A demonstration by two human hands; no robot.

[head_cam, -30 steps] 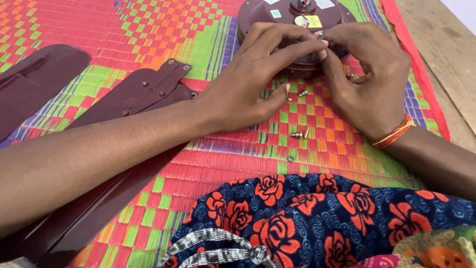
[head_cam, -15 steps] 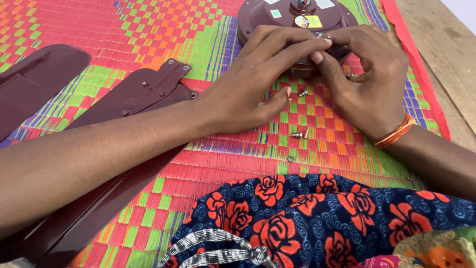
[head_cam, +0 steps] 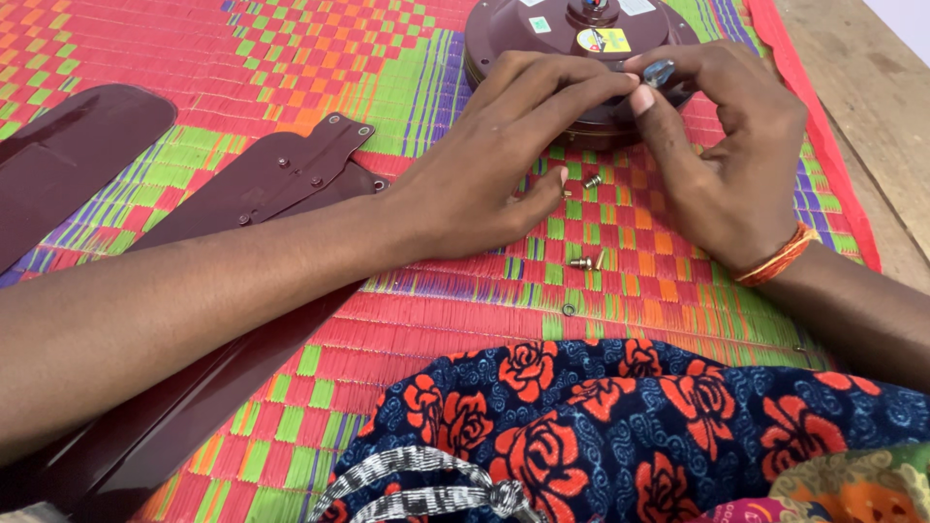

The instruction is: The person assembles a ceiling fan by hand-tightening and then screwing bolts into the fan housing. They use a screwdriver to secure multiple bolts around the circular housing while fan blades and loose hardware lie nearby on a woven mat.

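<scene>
Small part: a little shiny metal piece [head_cam: 660, 72], pinched at my fingertips just over the near rim of the fan motor [head_cam: 542, 39].
Fan motor: round, dark maroon, lying flat at the far edge of the woven mat [head_cam: 291, 58].
Right hand [head_cam: 722, 155]: curled in from the right, thumb and forefinger closed on the small part; an orange thread band sits at the wrist.
Left hand [head_cam: 499, 155]: stretched across from the left, fingers bent, tips meeting the right hand's at the part; I cannot tell if it shares the grip or only steadies.
Loose screws: one [head_cam: 592, 180] just beside my left thumb, another [head_cam: 583, 261] nearer me, a small ring [head_cam: 569, 310] closer still.
Fan blades: one maroon blade [head_cam: 291, 179] under my left forearm, another [head_cam: 68, 160] well off to the left.
Risk: I judge the grip thin; a slip would drop the part into the mat's busy weave, where it hides easily. My left forearm could also sweep the loose screws.
</scene>
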